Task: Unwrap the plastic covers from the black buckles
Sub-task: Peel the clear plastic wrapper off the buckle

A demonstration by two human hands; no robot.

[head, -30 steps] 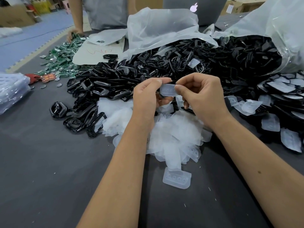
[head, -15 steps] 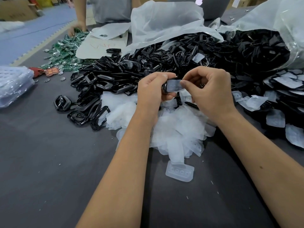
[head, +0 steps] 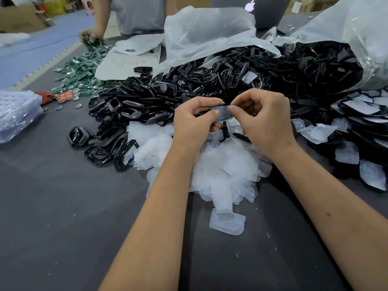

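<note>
Nearest you, one loose clear cover (head: 227, 224) lies alone on the dark table (head: 52, 227). Just past it sits the heap of stripped plastic covers (head: 220, 171), under and between your forearms. Above that heap, your left hand (head: 192, 124) has thumb and fingers curled, pinching the left end of a wrapped black buckle (head: 223, 111). Your right hand (head: 265, 120) has fingers curled too, thumb and forefinger pinching the cover at the buckle's right end. The buckle is held in the air between both hands, cover still on it. Left of your hands lies a spread of bare black buckles (head: 117, 127). To your right, still-wrapped buckles (head: 361, 131) are piled. At far left is a stack of clear bagged items (head: 16, 114). Further back, the big buckle pile (head: 241, 80) spills from a clear plastic bag (head: 357, 30). Beyond, green packets (head: 84, 70) cover the table, another person's hand (head: 92, 36) resting among them. A laptop (head: 258, 11) stands at the far edge.
</note>
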